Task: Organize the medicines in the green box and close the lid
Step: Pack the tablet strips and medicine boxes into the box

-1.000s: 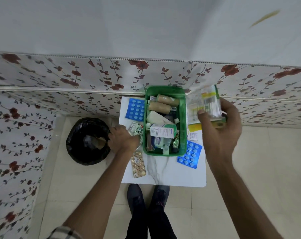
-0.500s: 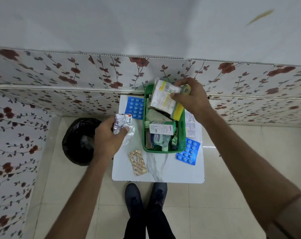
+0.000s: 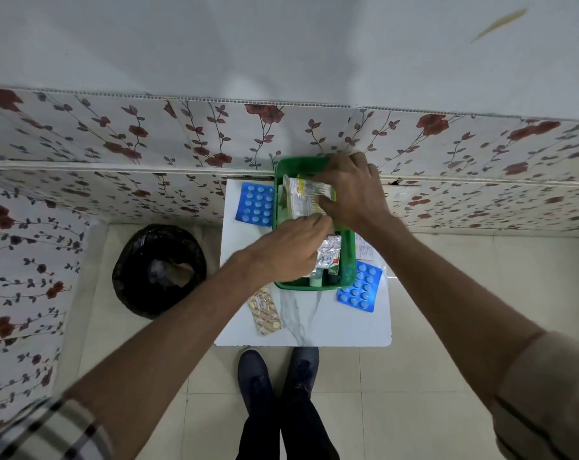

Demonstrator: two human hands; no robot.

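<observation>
Green plastic box (image 3: 347, 260): both our hands inside.
Right hand (image 3: 351, 190) grips white printed packet (image 3: 306, 199); left hand (image 3: 288, 254) pinches crumpled silver foil strip (image 3: 328, 252).

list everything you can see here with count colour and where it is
green box: 1, green, far middle of the table, part filled
table: 1, white marbled, against the wall
white packet: 1, white and yellow, over the box, in the right hand
silver strips: count unclear, silver, in the box by the left hand
blue blister packs: 2, blue, one each side of the box
orange pill strip: 1, orange, near left of the table
paper leaflet: 1, white, right of the box
bin: 1, black, floor left
left hand: over the box
right hand: gripping the packet
shoes: 2, dark, below the table
</observation>
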